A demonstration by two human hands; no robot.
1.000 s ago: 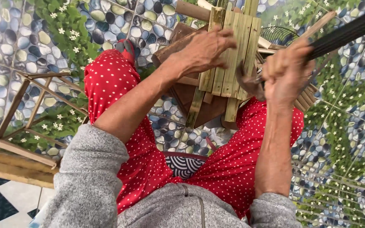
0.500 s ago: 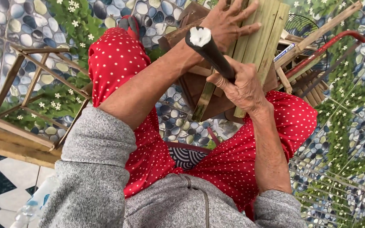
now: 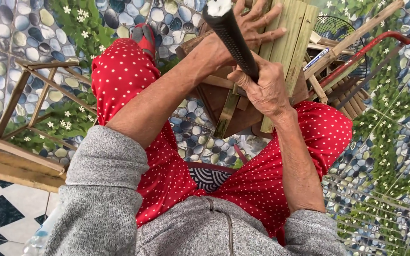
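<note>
The right hand (image 3: 262, 87) is closed in a full fist around a black ribbed tool handle (image 3: 231, 35). The handle rises up and to the left out of the top of the fist, and its pale butt end points toward the camera. The working end of the tool is hidden below the fingers.

The left hand (image 3: 252, 21) lies flat, with the fingers spread and extended, on a set of green bamboo slats (image 3: 293, 42). It grips nothing; the fingertips press on the slat faces just beyond the handle.

The slats run from beyond the left fingertips down past the right knuckles. They rest on a brown wooden block (image 3: 219, 102) directly under both hands, between the knees in red dotted trousers (image 3: 124, 76).

A bamboo frame (image 3: 29, 95) stands well to the left of the fingers. A red metal bar (image 3: 366, 47) lies to their right.
</note>
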